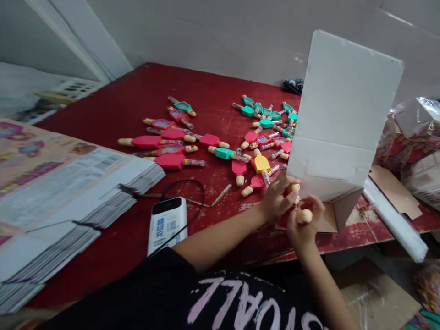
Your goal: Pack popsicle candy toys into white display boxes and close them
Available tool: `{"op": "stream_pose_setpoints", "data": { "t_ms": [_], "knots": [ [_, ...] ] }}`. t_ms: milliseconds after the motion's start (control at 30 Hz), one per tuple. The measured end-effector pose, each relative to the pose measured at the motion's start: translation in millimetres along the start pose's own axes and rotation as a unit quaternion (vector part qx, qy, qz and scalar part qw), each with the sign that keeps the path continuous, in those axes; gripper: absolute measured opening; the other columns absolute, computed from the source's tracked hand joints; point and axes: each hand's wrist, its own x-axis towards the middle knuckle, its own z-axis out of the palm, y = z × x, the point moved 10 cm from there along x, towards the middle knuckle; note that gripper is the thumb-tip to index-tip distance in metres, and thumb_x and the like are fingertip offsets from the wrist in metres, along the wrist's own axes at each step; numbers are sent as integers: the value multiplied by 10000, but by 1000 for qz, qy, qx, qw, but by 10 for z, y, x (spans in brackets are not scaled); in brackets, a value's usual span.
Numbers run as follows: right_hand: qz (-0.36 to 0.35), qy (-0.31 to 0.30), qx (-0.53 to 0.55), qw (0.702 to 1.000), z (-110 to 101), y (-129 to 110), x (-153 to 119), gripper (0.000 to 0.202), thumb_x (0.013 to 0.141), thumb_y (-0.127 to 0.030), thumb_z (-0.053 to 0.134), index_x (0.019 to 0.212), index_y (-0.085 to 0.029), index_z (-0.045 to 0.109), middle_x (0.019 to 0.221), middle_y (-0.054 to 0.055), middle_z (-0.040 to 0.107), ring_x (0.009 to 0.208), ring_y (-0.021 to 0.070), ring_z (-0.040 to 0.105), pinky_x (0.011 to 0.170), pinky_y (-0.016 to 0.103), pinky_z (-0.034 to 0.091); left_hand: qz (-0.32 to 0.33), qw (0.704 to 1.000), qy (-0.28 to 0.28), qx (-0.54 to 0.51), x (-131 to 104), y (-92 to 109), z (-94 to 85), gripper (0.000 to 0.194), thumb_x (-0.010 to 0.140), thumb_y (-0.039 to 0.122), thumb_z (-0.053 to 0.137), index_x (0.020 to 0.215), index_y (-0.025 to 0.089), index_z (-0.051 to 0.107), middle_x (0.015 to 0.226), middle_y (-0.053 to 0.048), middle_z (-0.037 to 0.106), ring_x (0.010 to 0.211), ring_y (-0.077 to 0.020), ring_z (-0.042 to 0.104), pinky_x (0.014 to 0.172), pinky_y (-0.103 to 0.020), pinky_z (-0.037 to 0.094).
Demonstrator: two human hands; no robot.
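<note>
Crowding box (338,137) edge, both hands (292,206)

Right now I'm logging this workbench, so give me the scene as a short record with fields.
left hand: gripping popsicle-shaped toys at the box mouth
right hand: closed on a toy's tan handle
white box: open, its flap raised
red table: scattered toys, power bank with cable
flat cartons: stacked on the person's left

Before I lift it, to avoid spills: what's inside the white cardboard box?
The white cardboard box shows only its closed outer panels; its inside is hidden. Both hands, left hand and right hand, hold popsicle-shaped toys at its base.
</note>
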Motion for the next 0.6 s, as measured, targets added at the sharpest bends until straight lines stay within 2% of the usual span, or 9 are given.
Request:
{"op": "stream_pose_setpoints", "data": {
  "t_ms": [67,133,233,333,433,500,533,600],
  "knots": [
    [-60,-11,-18,998,91,-103,-66,483,773,-154,545,1229,-195,391,1083,91,470,986,198,510,830,367,484,11,1000,-10,20,4,18,-25,298,950,406,373,981,164,545,784,-22,547,729,-136,531,658,-272,430],
    [-76,-23,-20,997,148,-115,-104,573,767,-175,552,1299,-191,339,1188,125,435,1133,245,456,932,441,448,7,999,-12,29,0,-7,-28,304,957,402,372,947,161,556,802,-29,568,751,-136,548,675,-271,445],
    [-18,-106,20,994,303,44,-88,626,774,-239,542,1349,-168,306,1269,149,429,1179,259,458,987,465,423,-11,1000,-7,21,-24,-77,29,311,969,395,355,938,158,554,843,-40,587,800,-138,564,726,-274,467],
    [62,-208,83,973,417,237,-141,693,799,-361,557,1386,-143,260,1331,172,421,1223,258,462,1014,440,419,-1,1000,-10,15,-44,-114,74,369,981,408,288,1006,149,549,906,-67,596,859,-148,571,774,-286,478],
    [73,-260,51,962,303,410,-298,912,793,-538,581,1452,-127,103,1439,213,308,1319,284,376,1044,455,386,20,992,-81,95,-28,-239,41,576,947,561,169,1094,156,552,1043,-108,573,963,-183,558,843,-321,480],
    [47,-285,-78,954,156,606,-454,1030,729,-637,623,1468,-129,116,1466,219,285,1362,340,292,1077,540,304,2,976,-115,183,18,-477,-158,689,885,676,166,1140,161,547,1113,-130,543,1026,-229,537,894,-365,467],
    [33,-297,-161,940,86,736,-542,1054,689,-675,643,1463,-130,181,1461,216,308,1371,375,255,1083,592,246,-30,966,-112,229,56,-650,-335,697,871,690,200,1179,159,531,1120,-139,535,1032,-253,531,908,-394,458],
    [17,-312,-294,904,-22,1003,-708,986,692,-704,620,1429,-123,318,1433,209,373,1364,408,250,1077,636,188,-134,937,-80,312,122,-1036,-774,617,899,585,289,1290,141,464,1071,-157,532,981,-293,540,880,-458,452]
  ]
}}
